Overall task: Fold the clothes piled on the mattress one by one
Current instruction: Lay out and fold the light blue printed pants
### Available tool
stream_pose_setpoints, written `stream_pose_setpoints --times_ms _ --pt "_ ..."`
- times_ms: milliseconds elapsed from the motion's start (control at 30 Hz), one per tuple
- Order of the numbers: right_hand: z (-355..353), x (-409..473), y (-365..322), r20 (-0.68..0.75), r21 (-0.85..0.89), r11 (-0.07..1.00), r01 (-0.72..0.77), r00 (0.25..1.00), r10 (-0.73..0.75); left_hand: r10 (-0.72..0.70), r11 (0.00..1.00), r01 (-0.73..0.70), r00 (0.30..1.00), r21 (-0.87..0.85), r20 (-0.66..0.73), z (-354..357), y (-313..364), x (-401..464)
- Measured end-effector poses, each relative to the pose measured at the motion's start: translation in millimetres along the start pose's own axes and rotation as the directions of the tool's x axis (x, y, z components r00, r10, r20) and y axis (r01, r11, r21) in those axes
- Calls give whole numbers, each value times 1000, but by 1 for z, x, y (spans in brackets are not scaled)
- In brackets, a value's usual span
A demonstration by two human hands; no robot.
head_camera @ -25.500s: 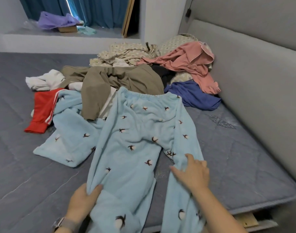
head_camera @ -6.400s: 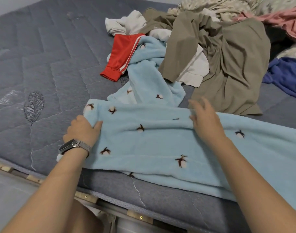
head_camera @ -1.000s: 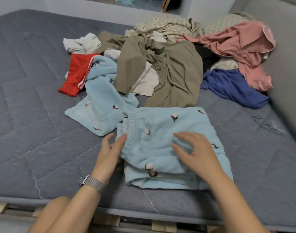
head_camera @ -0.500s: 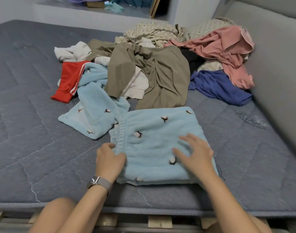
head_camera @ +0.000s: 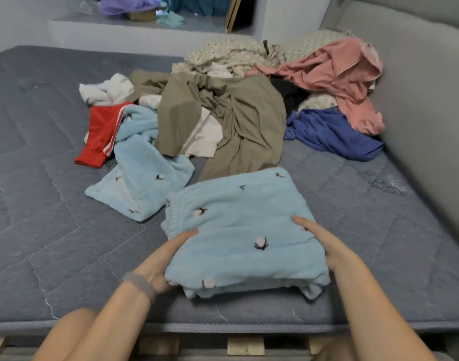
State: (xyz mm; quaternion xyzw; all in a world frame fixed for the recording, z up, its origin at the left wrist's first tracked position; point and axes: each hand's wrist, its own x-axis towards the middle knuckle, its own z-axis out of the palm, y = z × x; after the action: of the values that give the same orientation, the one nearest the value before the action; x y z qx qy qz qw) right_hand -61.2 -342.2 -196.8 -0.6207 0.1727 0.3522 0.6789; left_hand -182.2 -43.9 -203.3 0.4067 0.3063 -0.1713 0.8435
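Grey mattress (head_camera: 53, 243): 1 folded blue pyjama pants (head_camera: 238, 230) near front edge, gripped both sides by 2 hands, left hand (head_camera: 163, 259) & right hand (head_camera: 324, 243). Beyond grip: 1 clothes pile (head_camera: 223, 113).

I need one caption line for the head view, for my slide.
Both hands grip the folded light-blue fleece pants beside the unfolded clothes pile.
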Motion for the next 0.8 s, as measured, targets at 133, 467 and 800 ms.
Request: stream_pose_setpoints --times_ms 133,467,800 --pt "15 -43 5 66 51 997 59 996 -63 132 991 -131 990 -22 52 2 2 -59" --pt "134 -151 -9 280 73 981 181 940 -195 428 902 -430 902 43 52 -39 54 -228" --pt "293 -114 -46 492 -17 995 100 867 -79 481 875 -484 872 -20 -93 -133 136 -250"
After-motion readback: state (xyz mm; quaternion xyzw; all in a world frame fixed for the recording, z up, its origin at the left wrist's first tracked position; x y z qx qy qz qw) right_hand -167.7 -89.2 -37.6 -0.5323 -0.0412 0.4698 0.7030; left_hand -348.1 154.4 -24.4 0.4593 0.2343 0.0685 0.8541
